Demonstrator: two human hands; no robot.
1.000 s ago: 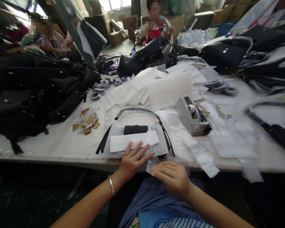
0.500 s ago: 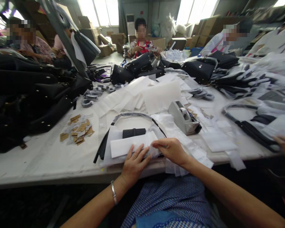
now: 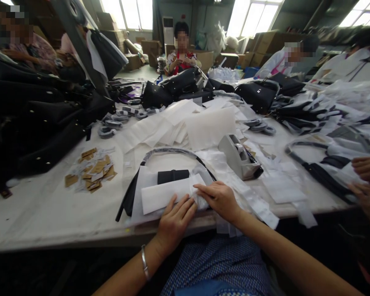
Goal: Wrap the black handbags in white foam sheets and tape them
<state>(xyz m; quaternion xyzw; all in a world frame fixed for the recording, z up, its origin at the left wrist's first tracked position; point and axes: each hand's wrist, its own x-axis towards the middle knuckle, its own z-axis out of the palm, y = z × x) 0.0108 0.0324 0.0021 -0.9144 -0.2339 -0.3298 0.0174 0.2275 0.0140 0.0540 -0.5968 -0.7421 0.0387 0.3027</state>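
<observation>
A black handbag [image 3: 130, 193] lies at the table's front edge, its arched handle [image 3: 172, 150] wrapped in clear film. White sheets cover most of it, with a folded white strip [image 3: 163, 194] on top and a black rolled piece [image 3: 172, 176] showing behind. My left hand [image 3: 175, 218] is open, its fingers resting flat on the strip's lower edge. My right hand [image 3: 217, 199] touches the strip's right end with a stretched index finger, the other fingers loosely bent. Its thumb is mostly hidden. Just beyond stands a grey tape dispenser [image 3: 239, 158].
White sheets [image 3: 209, 127] pile up mid-table. Brown tags [image 3: 92, 170] lie at left, beside stacked black bags [image 3: 49, 135]. Coiled wrapped straps [image 3: 107, 127] sit behind. At right, a co-worker's hands [image 3: 368, 181] touch another bag [image 3: 327, 179]. Other people sit around the table.
My right index finger has straightened and moved slightly left over the strip. My left hand stays on the strip. At right, more of the co-worker's hands now shows. The view has shifted slightly.
</observation>
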